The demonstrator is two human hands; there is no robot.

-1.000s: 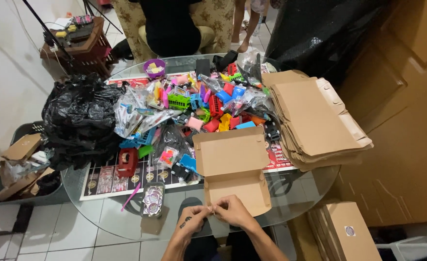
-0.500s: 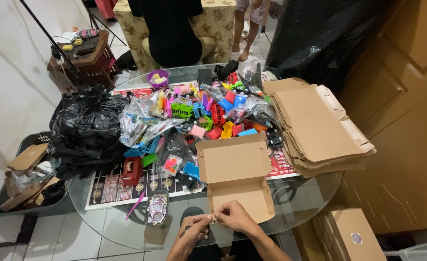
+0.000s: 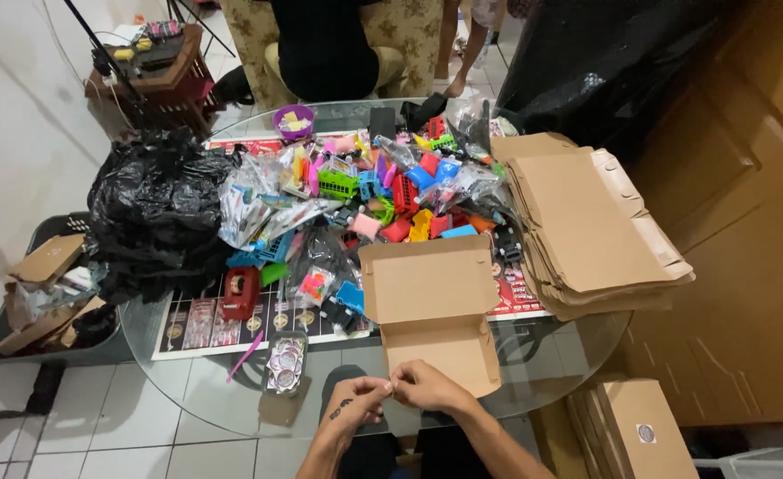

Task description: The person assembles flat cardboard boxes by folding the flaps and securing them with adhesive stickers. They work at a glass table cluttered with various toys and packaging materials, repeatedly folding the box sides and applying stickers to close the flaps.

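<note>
My left hand [image 3: 358, 401] and my right hand [image 3: 424, 386] meet at the near edge of the round glass table [image 3: 232, 395]. Their fingertips pinch together on something tiny that I cannot make out. Just beyond them lies an open brown cardboard box [image 3: 431, 306] with its lid flap raised. Behind the box spreads a heap of colourful small plastic toys [image 3: 383, 195] in clear packets.
A stack of flat cardboard sheets [image 3: 587, 222] lies at the right. A black plastic bag [image 3: 156, 208] fills the left. A red tape dispenser [image 3: 241, 293], a sticker packet [image 3: 285, 362] and a purple bowl [image 3: 292, 120] are on the table. A person in black sits opposite.
My view has tilted down slightly. My hands stay joined at the table's near edge with only small finger movement.
</note>
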